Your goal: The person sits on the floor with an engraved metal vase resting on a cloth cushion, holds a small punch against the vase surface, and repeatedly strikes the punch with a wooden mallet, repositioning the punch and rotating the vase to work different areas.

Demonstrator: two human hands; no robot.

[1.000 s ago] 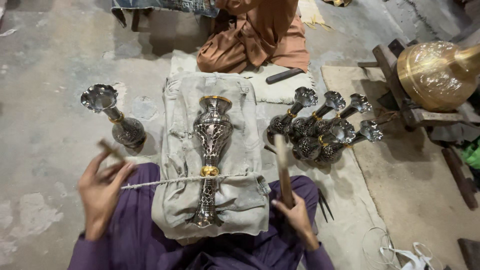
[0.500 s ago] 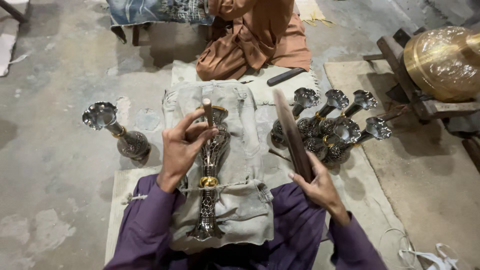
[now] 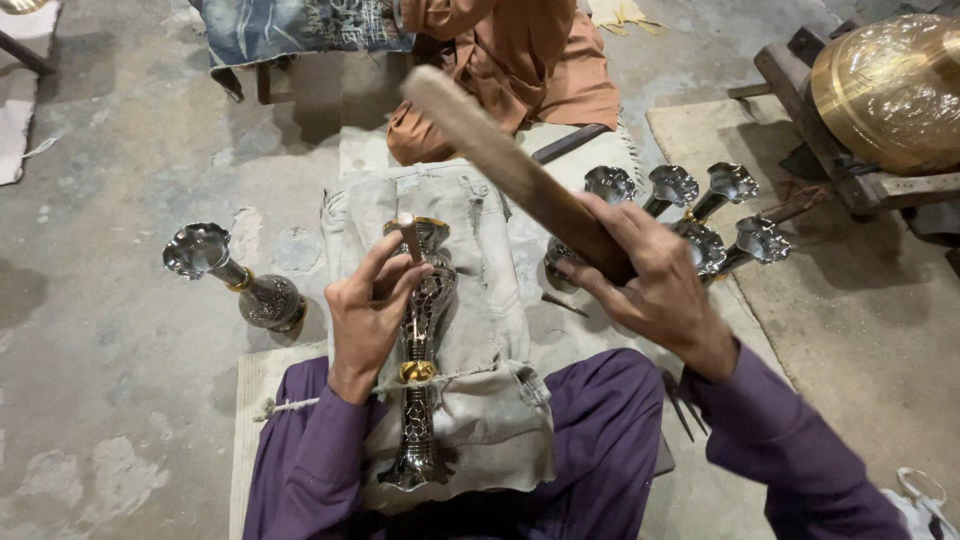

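An engraved metal vase (image 3: 420,370) lies lengthwise on a grey cloth cushion (image 3: 480,300) across the person's lap, its flared, gold-rimmed mouth pointing away from the body. Its silvery surface is covered in a dark crackled pattern, with a gold band at the narrow neck near the foot. The left hand (image 3: 368,315) pinches a small chisel (image 3: 408,235) upright against the vase's upper body. The right hand (image 3: 650,285) is closed around a wooden mallet (image 3: 510,170), raised and tilted (blurred at its far end). A matching vase (image 3: 235,280) lies on the floor to the left; more vases (image 3: 690,215) cluster to the right.
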